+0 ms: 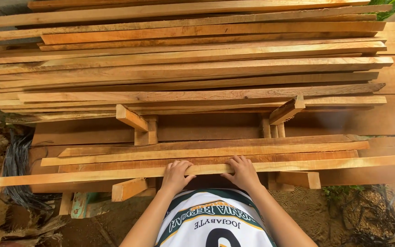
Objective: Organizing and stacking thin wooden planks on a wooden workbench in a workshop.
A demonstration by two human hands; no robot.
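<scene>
A long pale wooden plank [92, 174] lies crosswise at the near edge of a low layer of planks. My left hand [175, 175] grips its near edge just left of centre, fingers curled over the top. My right hand [242, 172] rests on the same plank a little to the right, fingers spread on its top face. Behind it lie a few more planks [206, 151] side by side. They rest on short wooden cross-blocks [129, 188].
A tall stack of long planks [184, 59] fills the upper half of the view, held up on short spacer blocks [131, 118]. Black fibrous debris [17, 160] lies at the left, sawdust-covered ground [307, 206] and plants at the lower right.
</scene>
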